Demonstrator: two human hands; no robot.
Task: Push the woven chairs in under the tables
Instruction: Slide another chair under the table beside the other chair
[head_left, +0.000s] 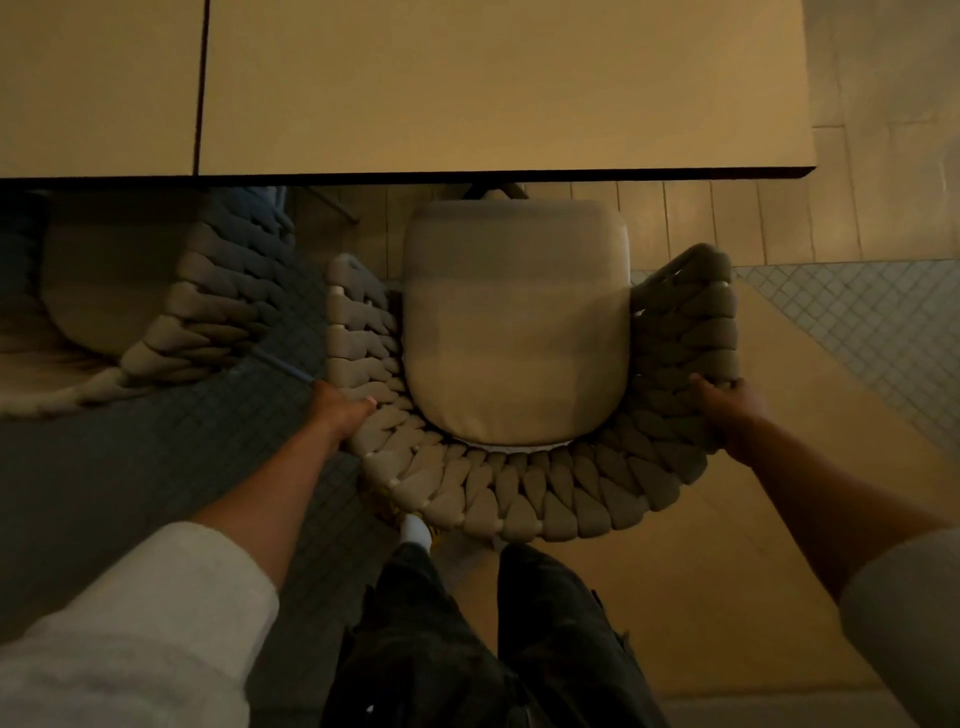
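The left table (98, 88) butts against the right table (493, 88), with a dark seam between the 2 tops. Under the left table's near edge sits the left chair (208, 312). Its seat reaches up to that edge and its woven back curves toward the near side, though blur hides the finer detail. The floor (130, 467) here is small dark tiles.

The left hand (340, 410) comes out of a pale sleeve (130, 639) and grips the chair (519, 499) at the left side of its woven back, fingers curled over the rim and thumb lying on the weave. This chair stands in the middle, in front of the right table, with its back toward the person. Its cushion (514, 338) lies almost wholly clear of the table. Only the cushion's far edge comes close to the table's near edge, and a bit of frame beyond it goes under the top. 2 legs in dark trousers (441, 649) stand just near of the chair back, with something white, a sock or a shoe, by the left leg.

The right hand (727, 410) clasps the right side of the woven back, fingers wrapped over the outer rim. Right of the chair the floor is wood planks, with pale small tiles farther right.
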